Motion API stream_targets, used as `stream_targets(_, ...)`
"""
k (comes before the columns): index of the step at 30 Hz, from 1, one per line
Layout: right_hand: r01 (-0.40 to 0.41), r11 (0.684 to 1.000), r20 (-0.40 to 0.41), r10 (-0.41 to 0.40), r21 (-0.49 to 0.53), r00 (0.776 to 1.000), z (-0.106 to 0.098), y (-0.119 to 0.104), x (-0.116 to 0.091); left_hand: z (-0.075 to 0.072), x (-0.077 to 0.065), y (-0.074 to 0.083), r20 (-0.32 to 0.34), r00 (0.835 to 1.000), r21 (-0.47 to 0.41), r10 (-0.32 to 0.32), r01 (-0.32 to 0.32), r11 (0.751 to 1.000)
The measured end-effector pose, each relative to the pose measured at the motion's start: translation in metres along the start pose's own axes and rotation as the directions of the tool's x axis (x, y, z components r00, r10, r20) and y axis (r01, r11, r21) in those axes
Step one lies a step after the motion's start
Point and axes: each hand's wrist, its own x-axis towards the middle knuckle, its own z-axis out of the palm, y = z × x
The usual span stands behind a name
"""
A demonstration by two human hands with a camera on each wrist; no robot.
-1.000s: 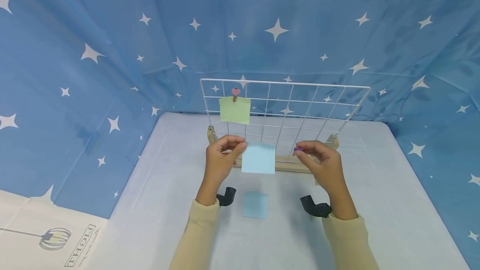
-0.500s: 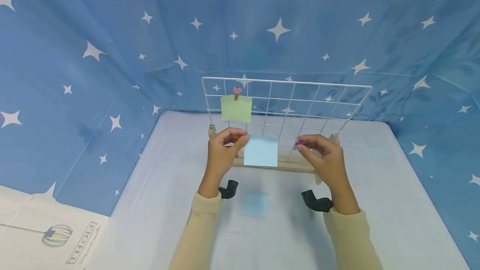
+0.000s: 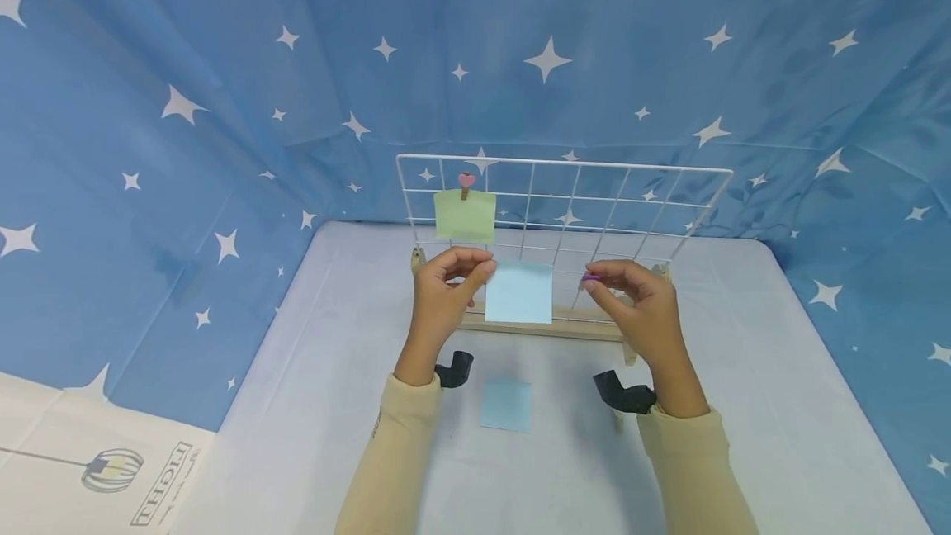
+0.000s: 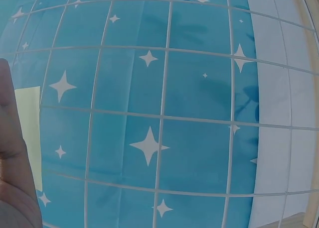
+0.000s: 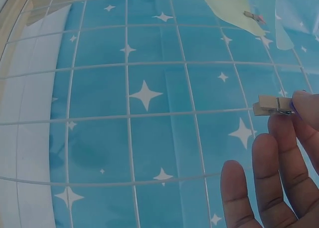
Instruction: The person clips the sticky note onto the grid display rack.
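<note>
My left hand (image 3: 449, 291) pinches a light blue paper note (image 3: 518, 293) by its upper left corner. The note hangs upright and overlaps the lower part of the white wire grid (image 3: 565, 163). In my right hand (image 3: 641, 300), thumb and fingers grip a small wooden clothespin (image 5: 273, 105) with a purple piece at its held end; its tip points toward the grid in the right wrist view. Up on the grid's left side, a clothespin with a pink heart (image 3: 466, 181) holds a green note (image 3: 465, 215).
A second blue note (image 3: 507, 405) lies on the white table (image 3: 297, 436) between my forearms. The grid stands in a wooden base (image 3: 587, 329). A starry blue cloth (image 3: 550, 106) hangs behind, and black wrist mounts (image 3: 624, 395) stick out from both wrists.
Both hands have risen slightly in the head view, with the blue note carried up and a little right against the grid. The clothespin stays in the right hand.
</note>
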Motion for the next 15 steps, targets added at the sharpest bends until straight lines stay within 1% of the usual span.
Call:
stream_targets(8, -0.006, 1.000, 0.001, 0.006, -0.027, 1.000, -0.001, -0.004, 0.007, 0.001, 0.006, 0.003, 0.004, 1.000, -0.004, 0.030, -0.030, 1.000)
stream_targets(15, 0.011, 1.000, 0.002, -0.011, -0.025, 1.000, -0.003, -0.006, 0.013, 0.002, 0.012, 0.006, 0.004, 0.999, 0.000, 0.051, -0.051, 0.999)
